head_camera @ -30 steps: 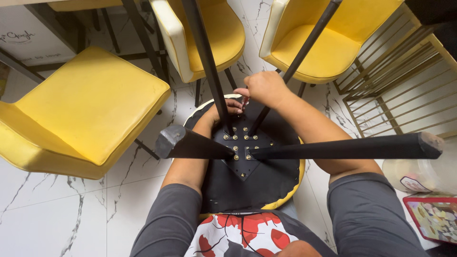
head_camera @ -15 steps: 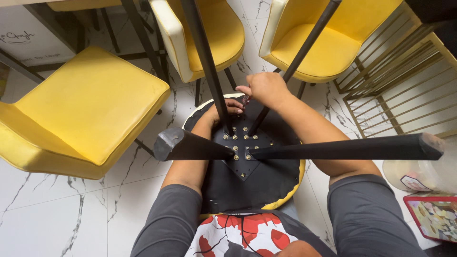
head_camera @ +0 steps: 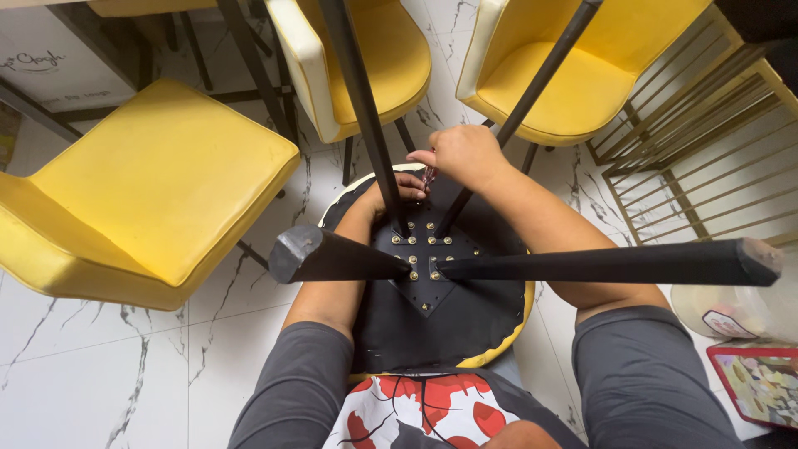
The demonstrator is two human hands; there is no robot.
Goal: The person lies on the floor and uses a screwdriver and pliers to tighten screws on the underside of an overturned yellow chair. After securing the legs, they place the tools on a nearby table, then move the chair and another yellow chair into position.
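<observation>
Both hands work at the far side of an upturned chair [head_camera: 432, 324] that rests on the person's lap, its black underside facing up. On the far side of the metal plate [head_camera: 426, 266], the right hand [head_camera: 465, 156] is closed with fingers pinched on a small tool or fastener; it is too small to tell which one. Beside it, the left hand [head_camera: 397, 189] lies against the base of one leg, fingers curled, but a leg hides most of it, so I cannot tell if it grips something.

I judge that the step in hand is fixing a leg to the plate at its far edge. The next move probably needs a steady turning of the small part while the other hand keeps the chair from rocking.

That plate is flat, dark and diamond-shaped, with rows of pale round bolt heads. From it four black legs [head_camera: 598, 264] spread out; they are smooth, tapered and matte, with blunt ends. Around the dark underside runs a yellow padded rim.

Beyond the upturned chair stand three yellow chairs [head_camera: 150, 191] with glossy cushioned seats, on a white marble-pattern floor [head_camera: 100, 374]. To its right is a gold wire rack [head_camera: 706, 141].
</observation>
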